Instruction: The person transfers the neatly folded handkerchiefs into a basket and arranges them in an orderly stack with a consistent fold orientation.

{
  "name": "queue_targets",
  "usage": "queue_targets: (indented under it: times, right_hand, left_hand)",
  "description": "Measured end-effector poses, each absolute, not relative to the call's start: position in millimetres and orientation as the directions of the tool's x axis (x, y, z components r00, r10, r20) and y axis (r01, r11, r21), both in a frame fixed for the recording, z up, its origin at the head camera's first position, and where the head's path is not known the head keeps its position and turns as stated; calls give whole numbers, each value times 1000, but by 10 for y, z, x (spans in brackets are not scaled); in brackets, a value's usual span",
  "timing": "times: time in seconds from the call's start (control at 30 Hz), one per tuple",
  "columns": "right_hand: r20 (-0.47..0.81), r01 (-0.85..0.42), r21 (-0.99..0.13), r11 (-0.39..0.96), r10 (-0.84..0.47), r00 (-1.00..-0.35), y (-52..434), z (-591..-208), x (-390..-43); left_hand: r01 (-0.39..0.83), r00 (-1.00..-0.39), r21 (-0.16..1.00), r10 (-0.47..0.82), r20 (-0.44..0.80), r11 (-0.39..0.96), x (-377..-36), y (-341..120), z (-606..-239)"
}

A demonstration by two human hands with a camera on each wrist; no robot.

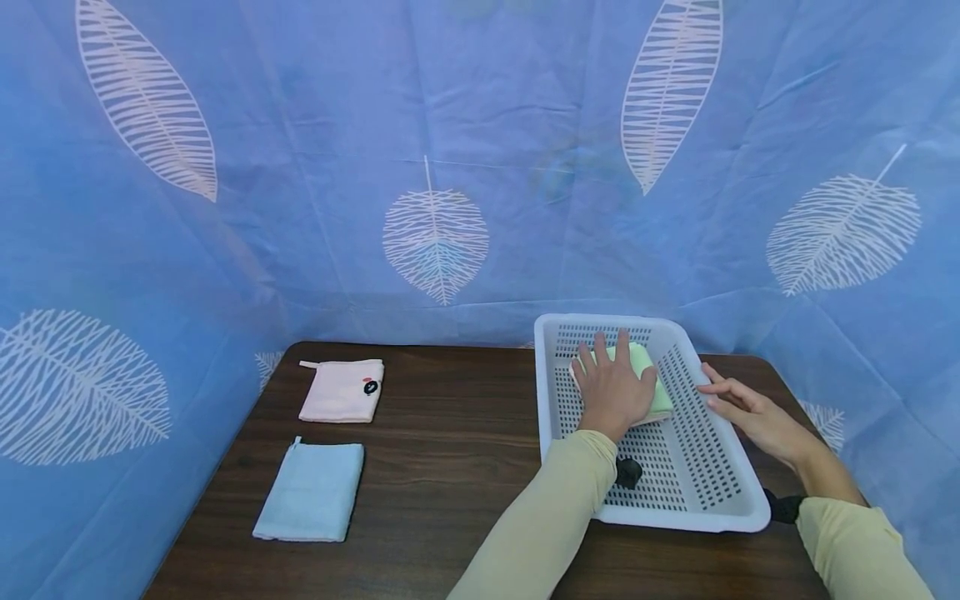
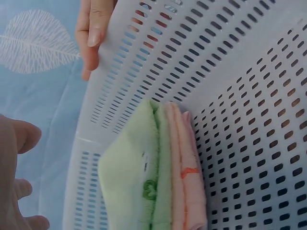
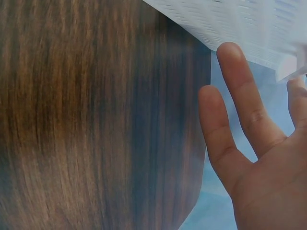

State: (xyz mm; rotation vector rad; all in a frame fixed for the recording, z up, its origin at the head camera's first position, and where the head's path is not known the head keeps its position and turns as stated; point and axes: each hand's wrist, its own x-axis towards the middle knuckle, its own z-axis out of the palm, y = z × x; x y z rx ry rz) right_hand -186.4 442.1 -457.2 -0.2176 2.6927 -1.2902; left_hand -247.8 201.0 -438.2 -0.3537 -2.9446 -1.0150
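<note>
The left hand (image 1: pixel 611 387) lay flat on a green cloth (image 1: pixel 647 367) inside the white basket (image 1: pixel 716 467), and its fingers (image 1: pixel 600 346) were straight and pressed down on the cloth without curling round it. The basket stood on the right part of the dark brown worktop (image 1: pixel 450 467). In the left wrist view, the green cloth (image 2: pixel 132 177) sat on top of a pink cloth (image 2: pixel 189 191), and both were folded and pushed up close to one holey wall of the basket (image 2: pixel 249 96). The right hand (image 1: pixel 750 412) was at the right side of the basket, and its fingers (image 1: pixel 716 387) were stretched out and touched the outer rim. They were loose and did not grip anything. In the right wrist view, those fingers (image 3: pixel 240 96) reached up to the white rim (image 3: pixel 240 24) above the wood of the worktop (image 3: pixel 96 120). Far over on the left of the worktop lay two more folded cloths, well apart from the basket: a pink towel (image 1: pixel 341 390) at the back and a blue towel (image 1: pixel 311 492) just in front of it. A blue curtain with white leaves (image 1: pixel 435 242) hung behind the worktop and on both sides of it.
</note>
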Motion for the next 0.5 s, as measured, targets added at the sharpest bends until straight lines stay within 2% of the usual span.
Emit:
queue_targets:
  times: [0.5]
  right_hand:
    - [-64, -71, -771, 633, -189, -980, 4399, -4575, -1854]
  left_hand:
    - [239, -969, 559, 235, 80, 794, -2457, 1798, -4113]
